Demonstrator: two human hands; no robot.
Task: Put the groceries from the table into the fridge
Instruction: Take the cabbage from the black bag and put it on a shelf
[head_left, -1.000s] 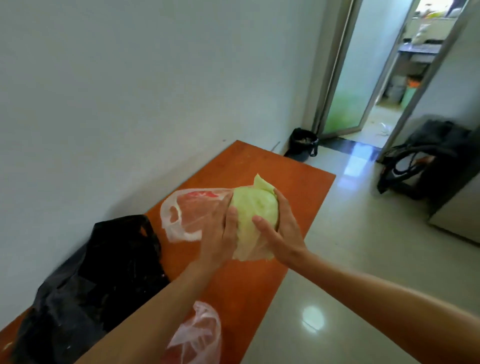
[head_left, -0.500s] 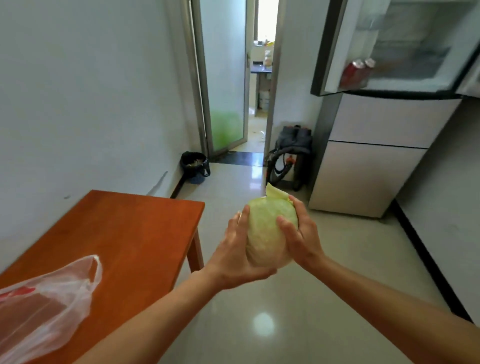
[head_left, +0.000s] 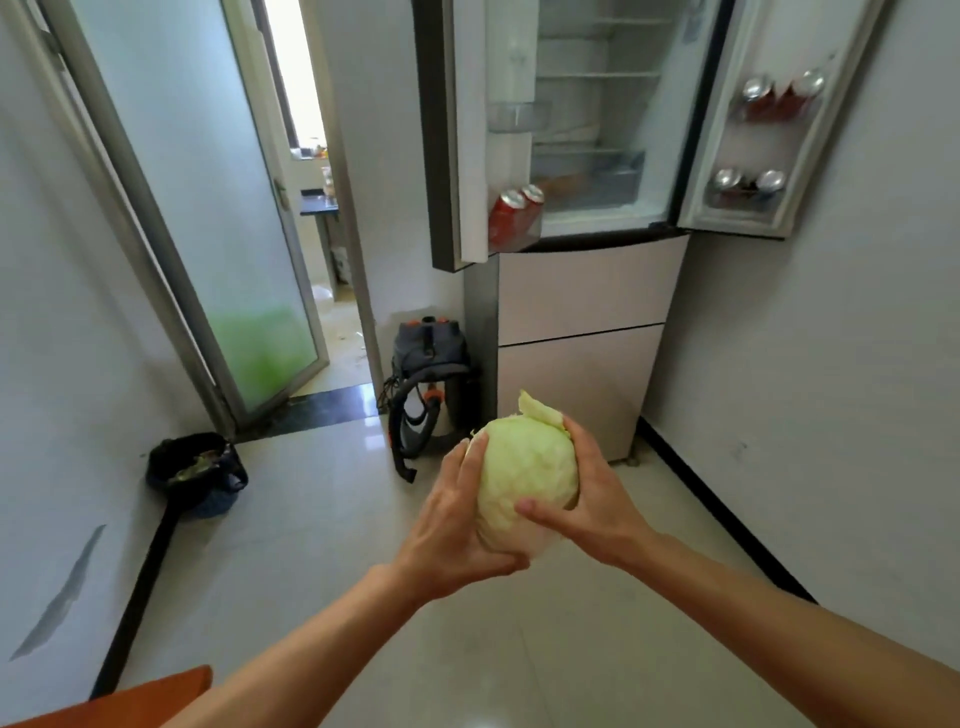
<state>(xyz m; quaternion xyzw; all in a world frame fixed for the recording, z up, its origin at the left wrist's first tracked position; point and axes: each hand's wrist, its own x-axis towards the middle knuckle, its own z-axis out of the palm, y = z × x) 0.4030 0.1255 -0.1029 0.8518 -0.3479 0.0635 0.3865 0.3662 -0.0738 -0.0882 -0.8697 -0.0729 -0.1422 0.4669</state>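
A pale green cabbage (head_left: 527, 480) clamped between both hands, up in the air above the glossy tiled floor (head_left: 322, 519), in front of the fridge (head_left: 582, 322) and well short of it. Left hand (head_left: 457, 525) cupped under and against the head's left side, fingers spread up along it, thumb curled beneath. Right hand (head_left: 592, 506) pressed to the right side, thumb laid across the front, fingertips reaching a loose leaf at the top. Both upper fridge doors swung wide, wire shelves and a clear drawer exposed inside; two lower drawers closed. Red cans (head_left: 514, 208) standing in the left door's bottom bin, more cans (head_left: 779, 96) in the right door's racks. A vacuum cleaner (head_left: 428, 384) parked on the floor touching the fridge's left side. A black bin (head_left: 195, 470) near the left wall, beside the frosted glass door (head_left: 208, 208). A corner of the orange table (head_left: 171, 691) at the bottom left edge.
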